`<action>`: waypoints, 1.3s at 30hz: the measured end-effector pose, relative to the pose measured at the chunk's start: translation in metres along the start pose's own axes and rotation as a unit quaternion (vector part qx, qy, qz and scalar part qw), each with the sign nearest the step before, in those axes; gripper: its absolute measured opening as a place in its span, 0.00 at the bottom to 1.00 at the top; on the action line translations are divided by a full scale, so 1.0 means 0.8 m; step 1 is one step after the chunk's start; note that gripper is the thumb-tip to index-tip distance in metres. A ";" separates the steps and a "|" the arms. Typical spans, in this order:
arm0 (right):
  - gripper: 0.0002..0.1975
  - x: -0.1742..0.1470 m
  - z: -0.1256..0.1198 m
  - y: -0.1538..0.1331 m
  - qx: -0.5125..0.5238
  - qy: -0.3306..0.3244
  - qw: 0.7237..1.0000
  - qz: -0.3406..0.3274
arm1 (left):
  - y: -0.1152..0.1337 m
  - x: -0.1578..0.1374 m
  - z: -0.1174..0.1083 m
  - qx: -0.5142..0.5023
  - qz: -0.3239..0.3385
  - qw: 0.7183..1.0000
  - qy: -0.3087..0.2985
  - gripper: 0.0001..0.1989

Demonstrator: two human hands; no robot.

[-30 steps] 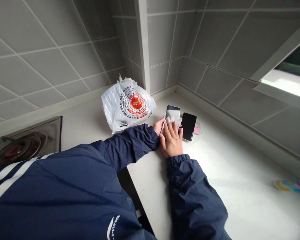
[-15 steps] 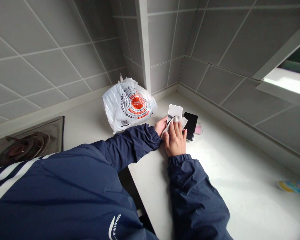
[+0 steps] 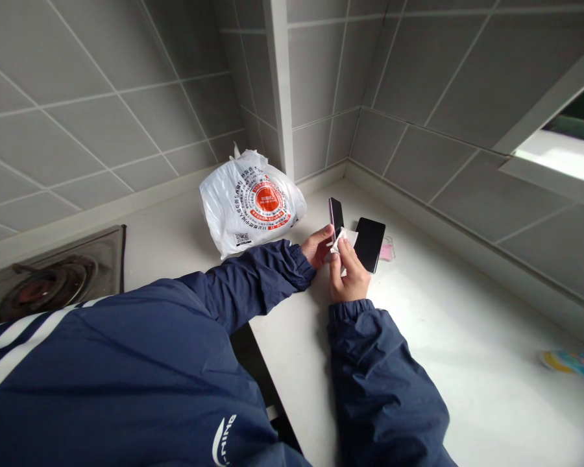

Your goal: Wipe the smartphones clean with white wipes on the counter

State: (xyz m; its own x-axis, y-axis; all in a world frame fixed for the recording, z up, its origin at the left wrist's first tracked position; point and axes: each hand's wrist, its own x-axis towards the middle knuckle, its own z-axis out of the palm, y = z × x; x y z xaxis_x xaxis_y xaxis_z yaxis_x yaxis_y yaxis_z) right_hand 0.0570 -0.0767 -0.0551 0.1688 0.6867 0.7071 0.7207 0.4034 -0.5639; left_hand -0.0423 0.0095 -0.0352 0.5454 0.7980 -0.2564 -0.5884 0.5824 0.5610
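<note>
My left hand [image 3: 317,246] grips a slim phone [image 3: 336,215] by its left edge, tilted up on its side above the counter. Pinched in my right hand [image 3: 350,275] is a crumpled white tissue [image 3: 346,239], pressed against the lower part of that phone. Some of the phone is hidden behind the tissue and fingers. Just right of my hands a second dark phone or flat black device [image 3: 370,244] lies flat. Beside it is a small pink item [image 3: 386,251] with a thin clear or wire outline, too small to name.
A white plastic bag [image 3: 248,204] with red print stands left of my hands against the wall. Further left is a stove burner [image 3: 43,285]. A colourful bottle or packet [image 3: 571,362] lies at the far right of the white counter [image 3: 418,337]. Tiled walls meet behind.
The phone in my left hand has turned from its bright, light face to standing on its side. My right hand has gone from flat fingers on the tissue to a pinch.
</note>
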 end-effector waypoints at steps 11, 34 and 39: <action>0.21 0.005 -0.006 -0.018 0.005 0.062 0.997 0.046 | -0.008 0.004 -0.001 0.045 0.083 0.995 0.008 0.15; 0.32 0.002 -0.006 0.009 0.045 0.042 0.992 0.114 | -0.003 -0.009 0.015 0.046 -0.107 0.991 -0.062 0.21; 0.32 0.005 -0.013 0.009 0.052 0.049 0.989 0.133 | -0.002 -0.001 0.005 0.043 -0.147 0.983 -0.101 0.23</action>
State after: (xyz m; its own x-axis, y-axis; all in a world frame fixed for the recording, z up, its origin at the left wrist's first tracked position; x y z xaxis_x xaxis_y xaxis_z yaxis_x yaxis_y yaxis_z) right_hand 0.0698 -0.0768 -0.0520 0.4110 0.7178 0.5620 0.5698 0.2789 -0.7730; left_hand -0.0395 0.0070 -0.0332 0.7966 0.5450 -0.2615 -0.3390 0.7610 0.5530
